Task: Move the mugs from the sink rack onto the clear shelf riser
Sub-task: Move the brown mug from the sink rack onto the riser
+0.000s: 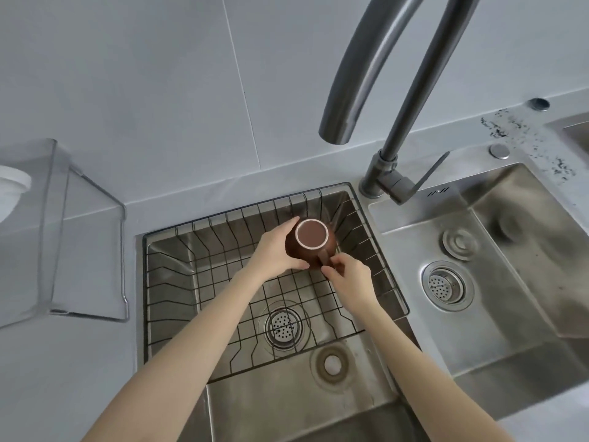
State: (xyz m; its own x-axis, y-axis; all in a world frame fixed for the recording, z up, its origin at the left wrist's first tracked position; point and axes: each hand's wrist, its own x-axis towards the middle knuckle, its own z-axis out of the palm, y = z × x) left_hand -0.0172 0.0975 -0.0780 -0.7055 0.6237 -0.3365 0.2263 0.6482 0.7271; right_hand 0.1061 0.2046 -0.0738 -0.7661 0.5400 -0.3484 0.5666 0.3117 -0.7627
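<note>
- A brown mug (311, 243) is seen upside down over the far right part of the rack (223, 275), its pale-ringed base turned up toward the camera.
- The mug is gripped by both hands: the left hand (276, 250) is wrapped around its left side, and the handle at its near right is pinched by the fingers of the right hand (345, 275).
- Whether the mug's rim is touching the rack wires or is lifted just clear of them cannot be told.
- The rack, a black wire basket, is set into the left sink basin (287, 403) and covers its far part; a round drain strainer (283, 327) is seen through the wires.
- A second basin (510, 282) with its own strainer is placed to the right, beyond a steel divider.
- A grey curved tap (382, 74) is mounted behind the basins, its spout arched above the rack.
- The clear riser (63, 234) is placed on the pale counter (63, 362) at the left, well apart from the mug.
- A white item (11, 189) is partly seen at the riser's far left edge, cut off by the frame; what it is cannot be told.
- Dark specks (510, 129) are scattered on the counter at the far right.
</note>
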